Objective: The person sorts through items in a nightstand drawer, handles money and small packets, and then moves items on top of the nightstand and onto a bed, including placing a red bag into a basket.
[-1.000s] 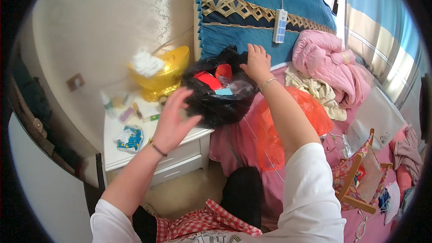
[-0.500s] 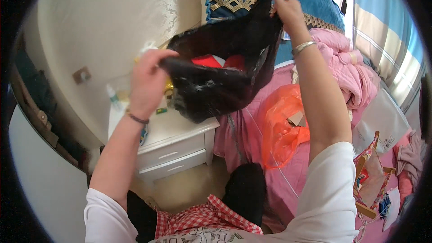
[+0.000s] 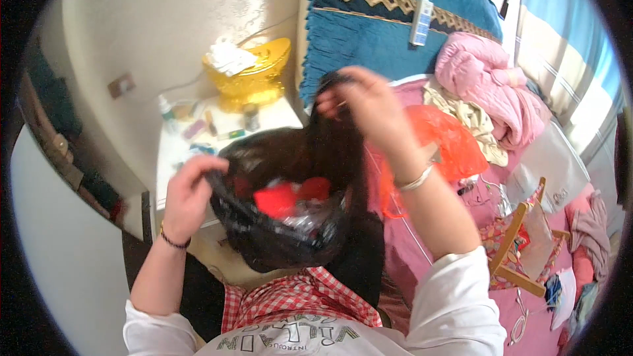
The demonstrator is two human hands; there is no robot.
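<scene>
A black plastic bag (image 3: 280,234) hangs with its mouth spread between my two hands, in front of my lap. My left hand (image 3: 188,191) pinches the bag's rim on the left side. Higher up, my right hand (image 3: 366,109) grips the gathered far-right edge; it is slightly blurred. Inside the bag lie red items (image 3: 283,199) and some clear, shiny plastic, whose kinds I cannot make out. Just right of the bag, an orange-red plastic bag (image 3: 455,145) rests on the pink bed, partly behind my right forearm.
A white nightstand (image 3: 171,151) holds a gold ingot-shaped tissue box (image 3: 254,82) and small bottles. A power strip (image 3: 421,23) hangs on the blue headboard (image 3: 376,33). On the bed are a pink quilt (image 3: 488,86), a wood-framed fabric holder (image 3: 521,250) and a white bag (image 3: 554,165).
Both hands have brought the black bag down and closer to my body, uncovering the gold box and power strip. The red items inside show more fully.
</scene>
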